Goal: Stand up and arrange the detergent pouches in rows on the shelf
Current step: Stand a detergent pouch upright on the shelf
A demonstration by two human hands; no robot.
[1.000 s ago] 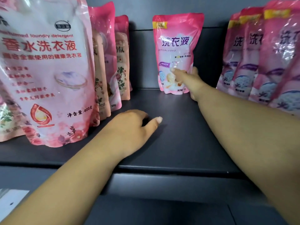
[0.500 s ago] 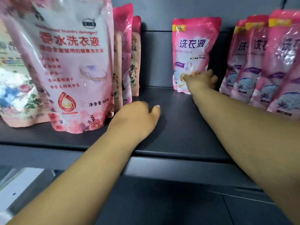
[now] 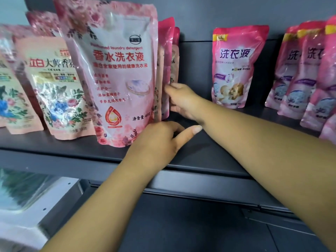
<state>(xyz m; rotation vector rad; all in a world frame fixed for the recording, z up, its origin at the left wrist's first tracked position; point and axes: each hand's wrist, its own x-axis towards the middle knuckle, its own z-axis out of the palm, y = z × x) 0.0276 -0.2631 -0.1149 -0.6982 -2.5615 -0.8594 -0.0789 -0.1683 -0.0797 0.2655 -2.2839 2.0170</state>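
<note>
Dark shelf (image 3: 209,151) carries upright detergent pouches in three groups. At the left, a large pale pink pouch (image 3: 120,79) stands at the front edge, floral pouches (image 3: 54,88) beside it, and a short row of darker pink pouches (image 3: 168,51) files behind it toward the back wall. A single pink pouch (image 3: 236,66) stands alone at mid-shelf rear; a further pink row (image 3: 305,73) stands at the right. Right hand (image 3: 183,100) reaches to the row behind the large pouch, fingers (image 3: 170,89) extended and touching a pouch edge (no closed grasp visible). Left hand (image 3: 160,140) rests on the shelf just beside the large pouch's lower corner, fingers loosely curled, thumb out, holding nothing.
</note>
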